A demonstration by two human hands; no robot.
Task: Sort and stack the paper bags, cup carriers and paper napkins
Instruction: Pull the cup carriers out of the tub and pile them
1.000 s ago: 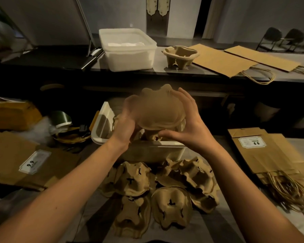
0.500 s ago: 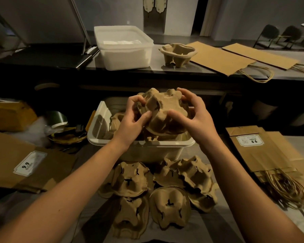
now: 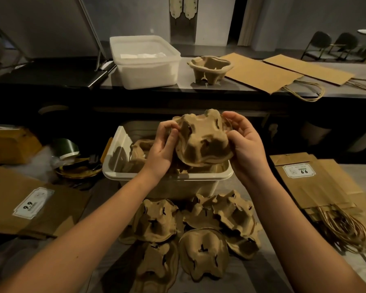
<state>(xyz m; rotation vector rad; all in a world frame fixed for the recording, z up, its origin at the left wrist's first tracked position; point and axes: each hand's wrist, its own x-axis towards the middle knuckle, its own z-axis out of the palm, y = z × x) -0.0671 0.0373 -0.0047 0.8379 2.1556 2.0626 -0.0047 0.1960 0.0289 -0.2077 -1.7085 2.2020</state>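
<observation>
Cup carrier [image 3: 203, 140], mid-frame, feels light, stiff, crushable; my left hand [image 3: 164, 149] and right hand [image 3: 246, 144] grip pinches its opposite rims.

- Raised brown moulded-pulp cup carrier [image 3: 203, 140] above the near tub: pressed paper fibre, matt and rough, slightly fuzzy at the edges.
- Loose brown pulp cup carriers [image 3: 203, 250] on the near table: the same dull, coarse pulp.
- Near white plastic tub [image 3: 194, 178]: translucent and smooth, with a soft sheen along the rim.
- Far white plastic tub [image 3: 146, 75]: frosted, smooth walls; the white paper napkins [image 3: 143, 55] inside look soft and matt.
- Flat brown kraft paper bags [image 3: 309, 191] on the right: matt and creased, with twisted paper-cord handles [image 3: 344, 225]; their white label [image 3: 299, 171] looks smoother.
- Far dark counter top [image 3: 237, 88]: polished, with faint reflections.
</observation>
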